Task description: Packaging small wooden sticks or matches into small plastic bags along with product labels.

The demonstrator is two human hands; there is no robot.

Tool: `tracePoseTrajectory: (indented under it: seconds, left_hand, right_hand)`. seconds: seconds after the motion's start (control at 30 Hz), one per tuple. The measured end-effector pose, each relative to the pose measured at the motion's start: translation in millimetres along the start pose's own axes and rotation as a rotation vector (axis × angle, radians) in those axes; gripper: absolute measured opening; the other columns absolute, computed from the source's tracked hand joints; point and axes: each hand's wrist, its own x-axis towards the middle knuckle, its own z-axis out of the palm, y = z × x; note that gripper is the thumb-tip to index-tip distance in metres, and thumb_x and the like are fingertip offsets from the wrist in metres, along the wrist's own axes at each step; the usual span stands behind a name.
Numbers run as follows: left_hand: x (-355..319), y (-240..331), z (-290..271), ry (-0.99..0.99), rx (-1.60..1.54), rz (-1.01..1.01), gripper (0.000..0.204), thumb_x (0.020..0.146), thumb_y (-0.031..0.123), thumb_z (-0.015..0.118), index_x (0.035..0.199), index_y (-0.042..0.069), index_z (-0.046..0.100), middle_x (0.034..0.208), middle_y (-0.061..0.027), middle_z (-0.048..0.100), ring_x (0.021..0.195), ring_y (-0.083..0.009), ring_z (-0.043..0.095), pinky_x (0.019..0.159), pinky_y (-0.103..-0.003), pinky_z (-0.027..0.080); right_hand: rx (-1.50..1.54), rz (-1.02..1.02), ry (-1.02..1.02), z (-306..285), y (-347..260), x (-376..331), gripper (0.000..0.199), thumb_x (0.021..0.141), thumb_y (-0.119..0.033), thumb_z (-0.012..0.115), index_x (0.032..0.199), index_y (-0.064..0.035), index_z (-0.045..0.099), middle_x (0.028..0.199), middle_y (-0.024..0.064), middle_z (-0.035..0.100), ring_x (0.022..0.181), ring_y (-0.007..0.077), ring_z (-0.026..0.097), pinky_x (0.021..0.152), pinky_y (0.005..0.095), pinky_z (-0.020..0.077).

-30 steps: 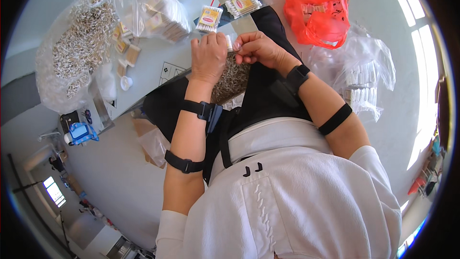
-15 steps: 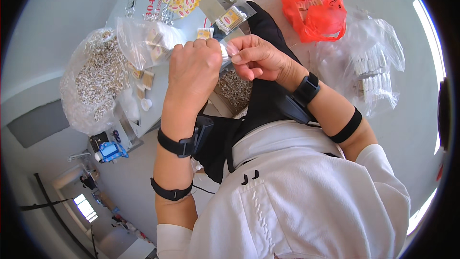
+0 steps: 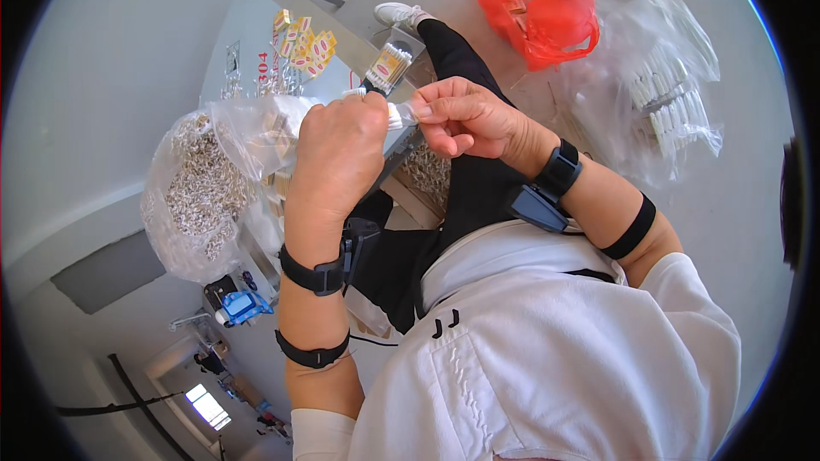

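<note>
My left hand (image 3: pixel 343 149) is closed, back of the hand up, around a bundle of cotton swabs (image 3: pixel 395 117) whose white tips stick out on its right side. Touching that bundle, my right hand (image 3: pixel 465 117) pinches a bit of clear plastic film between thumb and forefinger, the other fingers curled loosely. The bundle's far end is hidden behind my left hand. Just beyond the hands lies a clear packet of swabs (image 3: pixel 389 67) with a yellow label. Further off, a pile of yellow and white cards (image 3: pixel 307 47) rests on the table.
A big clear bag (image 3: pixel 201 196) of small loose brown and white pieces stands at the left. Below the hands, a box (image 3: pixel 425 166) holds similar pieces. On the floor at right are a red plastic bag (image 3: pixel 555 30) and a clear bag (image 3: pixel 670 98) with white bundles.
The whole view has shifted, with the table and its bags now turned and further right. Both hands stay together at the swab bundle, right hand still pinching the film.
</note>
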Motion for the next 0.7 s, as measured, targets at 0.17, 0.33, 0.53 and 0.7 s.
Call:
tracePoseTrajectory:
  seconds: [0.17,0.33,0.53,0.7]
  left_hand:
    - [12.7,7.7,2.1,-0.045,0.094,0.014,0.009,0.070,-0.003,0.054,0.078,0.001,0.054,0.070,-0.0157,0.060,0.070,-0.0328,0.061,0.063,-0.042,0.047]
    - [19.6,12.0,4.8,-0.053,0.102,0.004,0.009,0.069,-0.004,0.054,0.076,0.001,0.054,0.069,-0.0157,0.059,0.070,-0.0326,0.061,0.062,-0.041,0.048]
    - [28.0,18.6,0.1,-0.065,0.062,0.015,0.008,0.068,-0.005,0.053,0.075,-0.001,0.054,0.070,-0.0171,0.060,0.071,-0.0335,0.061,0.062,-0.042,0.048]
    - [32.6,23.3,-0.7,-0.079,0.032,0.013,0.007,0.069,-0.004,0.053,0.075,-0.001,0.055,0.071,-0.0183,0.060,0.071,-0.0348,0.062,0.063,-0.043,0.048]
  right_hand:
    - [-0.034,-0.037,0.135,-5.5,-4.2,-5.6,0.009,0.089,-0.008,0.051,0.085,-0.0013,0.056,0.053,0.0063,0.053,0.037,0.0044,0.033,0.037,0.0185,0.0238]
    - [0.060,-0.050,0.205,-6.7,-6.3,-13.5,0.009,0.088,-0.008,0.054,0.082,-0.0018,0.057,0.055,0.0037,0.051,0.040,0.0039,0.033,0.038,0.0182,0.0228]
    - [0.106,-0.022,0.204,-3.6,-9.7,-17.0,0.009,0.083,-0.007,0.061,0.077,-0.0014,0.057,0.058,0.0051,0.054,0.039,0.0043,0.032,0.037,0.0191,0.0214]
    - [0.028,-0.090,0.386,5.7,-6.5,-13.1,0.009,0.080,-0.006,0.061,0.076,-0.0008,0.055,0.059,0.0069,0.054,0.040,0.0054,0.035,0.036,0.0200,0.0232]
